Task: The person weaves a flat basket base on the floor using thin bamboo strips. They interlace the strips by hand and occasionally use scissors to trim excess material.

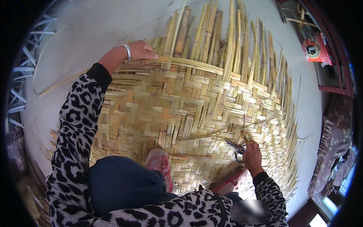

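Observation:
A large mat [151, 106] of split reed strips in a zigzag weave lies on the floor under my feet. At its far edge my left hand [140, 51], with a silver bangle on the wrist, pinches a pale reed strip [191, 62] that runs across the upright reeds. Low on the right, my right hand [252, 154] has its fingers around the handles of a pair of scissors [235, 146], just above the weave. The scissor blades point left. A loose thin strip [223, 133] slants across the mat beyond the scissors.
Unwoven reed ends [204, 34] stick out past the mat's far edge, and more fray along its right side. My pink shoes [158, 162] rest on the mat. A dark red wooden frame [342, 68] stands at the right with a red package [317, 49]; white lattice rods [28, 70] line the left.

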{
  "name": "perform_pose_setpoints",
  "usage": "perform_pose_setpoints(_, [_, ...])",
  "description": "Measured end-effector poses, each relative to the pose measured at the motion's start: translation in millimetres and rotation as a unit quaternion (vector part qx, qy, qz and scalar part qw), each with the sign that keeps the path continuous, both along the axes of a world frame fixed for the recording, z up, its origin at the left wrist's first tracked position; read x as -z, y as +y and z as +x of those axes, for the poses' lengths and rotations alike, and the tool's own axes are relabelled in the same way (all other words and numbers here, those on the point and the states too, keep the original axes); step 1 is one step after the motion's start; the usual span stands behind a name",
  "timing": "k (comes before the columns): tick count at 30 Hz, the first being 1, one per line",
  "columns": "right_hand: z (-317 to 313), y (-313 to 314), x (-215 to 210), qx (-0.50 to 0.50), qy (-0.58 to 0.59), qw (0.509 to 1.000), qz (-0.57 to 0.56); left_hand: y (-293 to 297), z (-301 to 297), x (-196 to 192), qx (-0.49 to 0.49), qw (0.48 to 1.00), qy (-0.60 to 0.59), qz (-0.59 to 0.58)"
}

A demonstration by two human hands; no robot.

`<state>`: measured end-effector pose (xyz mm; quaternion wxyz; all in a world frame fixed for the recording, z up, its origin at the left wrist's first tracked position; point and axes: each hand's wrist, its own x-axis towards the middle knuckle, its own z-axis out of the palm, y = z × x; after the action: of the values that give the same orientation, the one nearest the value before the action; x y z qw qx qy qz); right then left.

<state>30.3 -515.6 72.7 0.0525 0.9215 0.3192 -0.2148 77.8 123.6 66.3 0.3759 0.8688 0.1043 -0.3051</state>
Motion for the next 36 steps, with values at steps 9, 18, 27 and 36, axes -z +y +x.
perform_pose_setpoints(9, [-18, -22, 6, 0.008, -0.022, 1.0, 0.018, 59, -56, -12, -0.027, 0.994, 0.028, 0.102])
perform_pose_setpoints(18, [-19, -18, 18, 0.008, 0.022, 0.999, 0.024, 55, -73, -36, -0.018, 0.964, -0.15, 0.219])
perform_pose_setpoints(27, [19, 23, -59, -0.048, 0.184, 0.982, 0.002, 74, -73, -59, -0.074, 0.989, -0.038, 0.124])
perform_pose_setpoints(36, [13, 233, -43, 0.021, 0.331, 0.911, 0.244, 82, -94, -60, -0.121, 0.988, -0.025, 0.096])
